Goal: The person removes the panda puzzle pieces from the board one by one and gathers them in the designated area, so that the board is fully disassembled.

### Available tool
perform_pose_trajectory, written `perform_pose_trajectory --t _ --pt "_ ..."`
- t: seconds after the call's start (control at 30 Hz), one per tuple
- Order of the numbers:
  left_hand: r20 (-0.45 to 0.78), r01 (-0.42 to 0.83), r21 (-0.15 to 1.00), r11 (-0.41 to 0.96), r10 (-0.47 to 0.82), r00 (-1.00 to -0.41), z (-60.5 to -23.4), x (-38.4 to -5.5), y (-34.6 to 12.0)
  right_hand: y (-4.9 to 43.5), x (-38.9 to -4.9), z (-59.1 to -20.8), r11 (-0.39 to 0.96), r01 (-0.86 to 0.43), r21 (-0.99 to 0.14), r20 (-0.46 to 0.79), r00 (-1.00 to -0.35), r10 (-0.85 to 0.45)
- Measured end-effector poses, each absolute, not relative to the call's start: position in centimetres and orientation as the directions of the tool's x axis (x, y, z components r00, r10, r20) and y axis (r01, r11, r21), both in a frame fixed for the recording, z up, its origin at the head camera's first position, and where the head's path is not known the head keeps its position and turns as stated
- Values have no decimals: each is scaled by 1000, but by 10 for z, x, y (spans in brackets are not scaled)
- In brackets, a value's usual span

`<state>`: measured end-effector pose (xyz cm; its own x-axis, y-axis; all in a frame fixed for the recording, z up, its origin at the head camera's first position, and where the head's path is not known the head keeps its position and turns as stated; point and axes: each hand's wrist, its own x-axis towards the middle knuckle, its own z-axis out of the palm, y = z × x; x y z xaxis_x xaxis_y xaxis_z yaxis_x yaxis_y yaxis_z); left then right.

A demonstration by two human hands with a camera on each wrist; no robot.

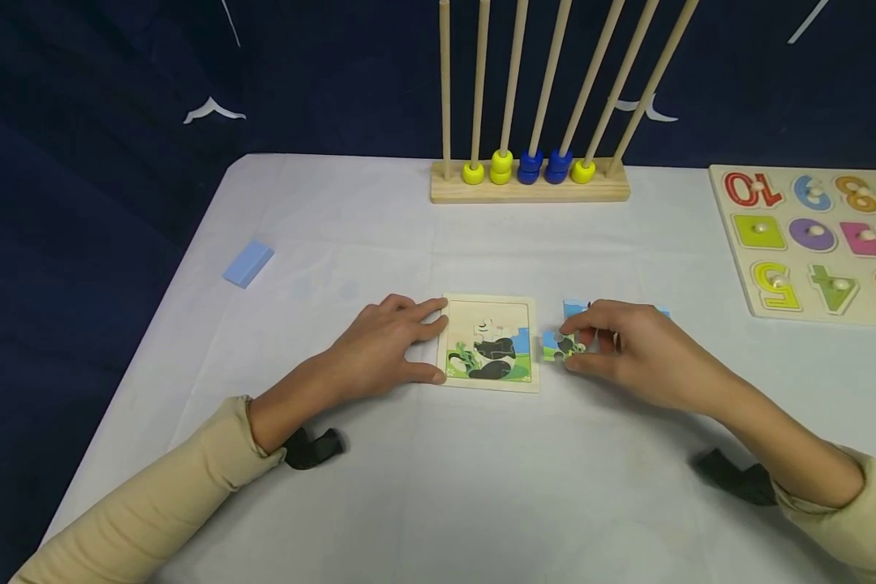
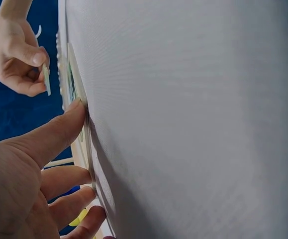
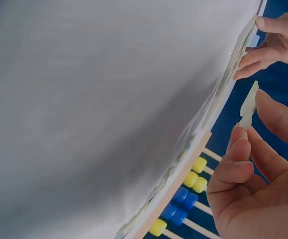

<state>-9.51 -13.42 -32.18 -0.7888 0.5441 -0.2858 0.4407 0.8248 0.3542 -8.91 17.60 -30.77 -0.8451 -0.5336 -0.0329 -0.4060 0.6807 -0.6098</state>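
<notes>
A square wooden puzzle board (image 1: 488,389) lies on the table, partly filled with pieces of a panda picture. My left hand (image 1: 380,345) rests at its left edge, fingertips and thumb touching the frame, fingers fairly straight. Just right of the board, my right hand (image 1: 638,353) pinches a jigsaw piece (image 1: 552,347) with green, blue and black on it. In the right wrist view that piece (image 3: 249,105) is held edge-on between thumb and fingers, raised off the table. More blue pieces (image 1: 573,307) lie behind the right hand, mostly hidden by it.
A wooden bead abacus (image 1: 529,191) with yellow and blue beads stands at the back. On the right lies a number-and-shape peg board (image 1: 774,235). A light blue block (image 1: 249,264) sits at the left. Black straps (image 1: 314,448) are near both wrists.
</notes>
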Motion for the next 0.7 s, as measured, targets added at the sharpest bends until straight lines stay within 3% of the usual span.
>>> perform_pose_trajectory --t 0.7 --pt "-279 446 352 823 547 -789 -324 -95 -134 195 -91 -314 795 -384 -470 -131 -860 -493"
